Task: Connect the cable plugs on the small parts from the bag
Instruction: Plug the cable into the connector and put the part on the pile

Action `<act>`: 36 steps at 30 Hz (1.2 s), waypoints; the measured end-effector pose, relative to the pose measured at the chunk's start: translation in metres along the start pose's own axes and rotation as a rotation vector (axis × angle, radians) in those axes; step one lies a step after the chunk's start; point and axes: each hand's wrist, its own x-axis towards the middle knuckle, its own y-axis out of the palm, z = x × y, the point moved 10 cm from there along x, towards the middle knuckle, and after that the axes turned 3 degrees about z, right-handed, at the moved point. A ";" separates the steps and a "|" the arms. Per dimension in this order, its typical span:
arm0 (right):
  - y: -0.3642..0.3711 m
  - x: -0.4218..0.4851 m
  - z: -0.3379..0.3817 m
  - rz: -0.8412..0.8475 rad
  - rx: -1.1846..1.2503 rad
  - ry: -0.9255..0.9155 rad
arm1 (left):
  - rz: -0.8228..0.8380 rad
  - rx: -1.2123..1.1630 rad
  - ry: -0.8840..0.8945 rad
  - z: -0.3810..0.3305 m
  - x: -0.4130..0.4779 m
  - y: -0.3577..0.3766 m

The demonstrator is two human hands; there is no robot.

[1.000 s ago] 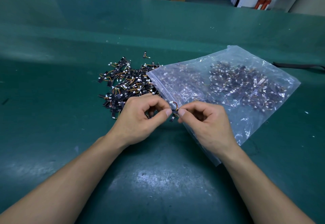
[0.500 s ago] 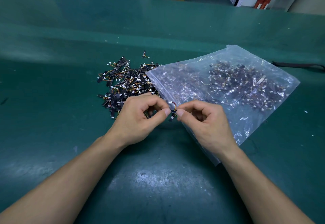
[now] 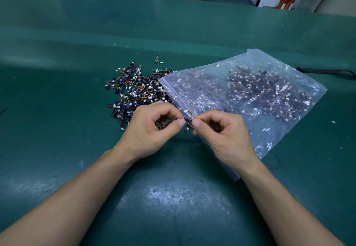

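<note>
To your left on the green desk [image 3: 57, 120] lies a loose pile of small parts [image 3: 134, 91]: black strips with coloured wires and white plugs. Its right edge touches the mouth of the bag. One stray part [image 3: 157, 59] lies just beyond the pile. Your left hand [image 3: 150, 132] is over the pile's near edge, its fingers [image 3: 180, 123] curled, with thumb and forefinger pinching one side of a single small part [image 3: 187, 123]. That part sits between your two hands. Its white plug [image 3: 185, 111] and looped orange-red wires stand up above your thumbs, and a black end points down. Your right hand [image 3: 227, 133] pinches the other side, its thumb tip nearly meeting the left one and its other fingers curled in. I cannot tell whether the plug is seated. Under and beyond your right hand the clear zip bag [image 3: 269, 135] lies flat, with many more parts massed towards its far right. A black strap [image 3: 325, 70] lies on the desk near the bag's right corner.
</note>
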 end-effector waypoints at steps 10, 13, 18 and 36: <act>0.002 -0.001 -0.005 0.022 0.030 0.035 | -0.010 0.014 0.004 0.001 0.000 -0.001; 0.002 -0.001 -0.003 0.019 0.019 0.024 | -0.007 0.012 0.006 0.000 0.000 -0.001; 0.001 0.000 -0.002 0.010 0.009 0.019 | -0.003 0.006 -0.013 0.002 0.000 -0.001; 0.003 0.000 -0.003 0.029 0.005 0.018 | -0.003 0.007 0.008 0.000 0.000 0.000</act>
